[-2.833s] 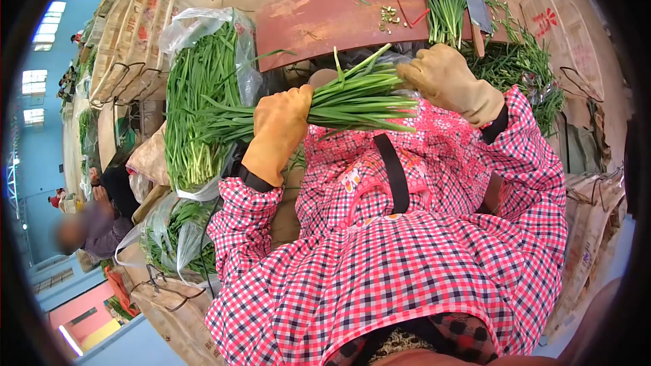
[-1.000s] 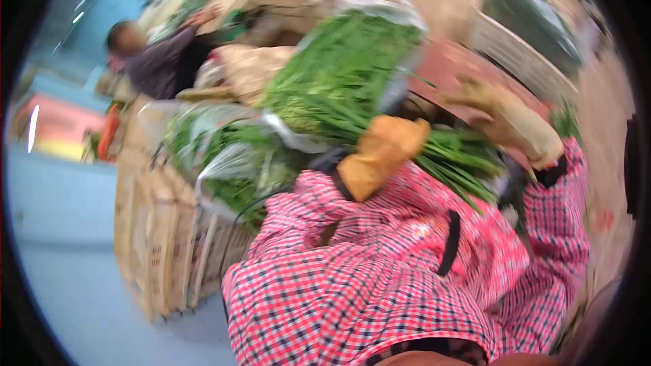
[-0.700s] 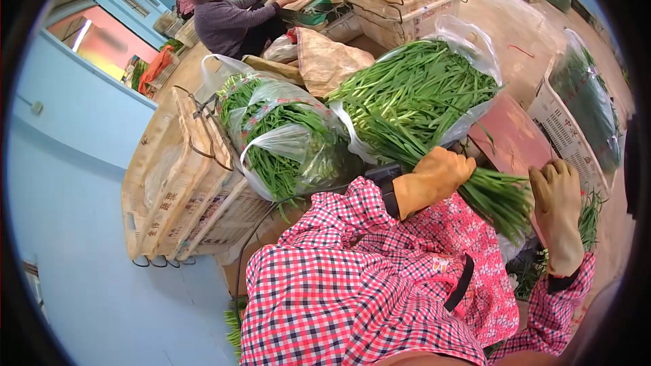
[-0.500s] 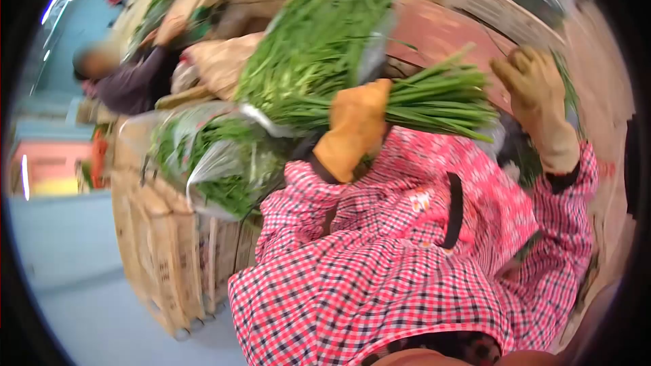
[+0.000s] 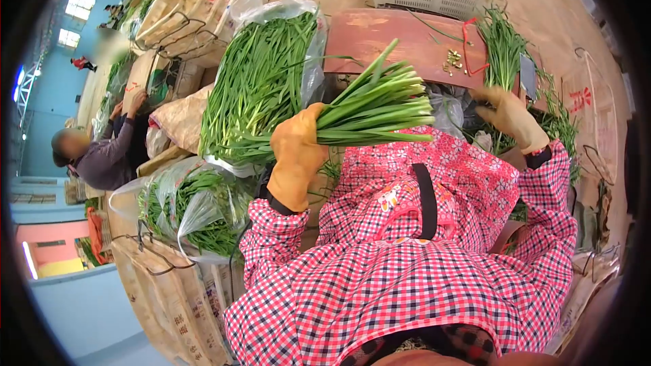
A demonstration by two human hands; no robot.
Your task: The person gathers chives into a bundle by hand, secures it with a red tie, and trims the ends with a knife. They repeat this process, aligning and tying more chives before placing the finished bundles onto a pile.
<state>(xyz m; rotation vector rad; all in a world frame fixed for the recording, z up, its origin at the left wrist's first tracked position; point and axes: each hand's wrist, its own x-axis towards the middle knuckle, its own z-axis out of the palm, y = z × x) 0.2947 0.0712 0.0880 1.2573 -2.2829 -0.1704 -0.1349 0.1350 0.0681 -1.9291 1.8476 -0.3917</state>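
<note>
Left hand, gloved, closed around bunch of green chives, held level above the lap, tips toward the red counter. Right hand, gloved, fingers curled among loose chives at counter edge; grip cannot be told

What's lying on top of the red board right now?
On the red board lie a loose bunch of greens, a knife blade, a red band and small trimmed bits. Its near edge is hidden behind the bundle in the left hand.
</note>
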